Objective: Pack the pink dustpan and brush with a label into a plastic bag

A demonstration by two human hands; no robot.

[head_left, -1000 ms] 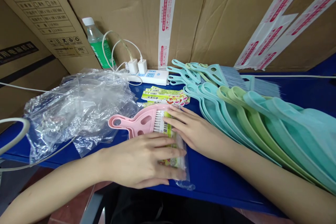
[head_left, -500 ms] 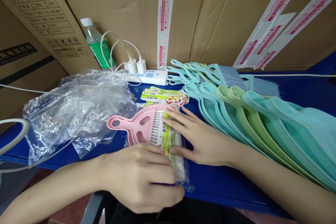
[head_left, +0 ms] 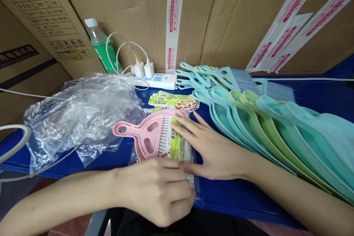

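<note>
A pink dustpan with a matching hand brush (head_left: 151, 136) lies partly inside a clear plastic bag (head_left: 197, 188), handles pointing left. A yellow-green printed label (head_left: 174, 142) rests over the brush's white bristles. My right hand (head_left: 212, 145) lies with fingers spread on the bag and label. At the near side, my left hand (head_left: 163, 191) is closed, its curled fingers at the bag's lower edge; its fingertips are mostly hidden.
Crumpled clear bags (head_left: 83, 114) lie left. More labels (head_left: 168, 99) sit behind the dustpan. Teal and green dustpans (head_left: 265, 129) are stacked right, with brushes (head_left: 221, 77) behind. A power strip (head_left: 163, 80) with cables and a bottle (head_left: 103, 49) stand by cardboard boxes (head_left: 132, 7).
My left hand has shifted slightly down along the bag's near edge, showing more of the pink dustpan. My right hand stays almost in place, its thumb a little lower.
</note>
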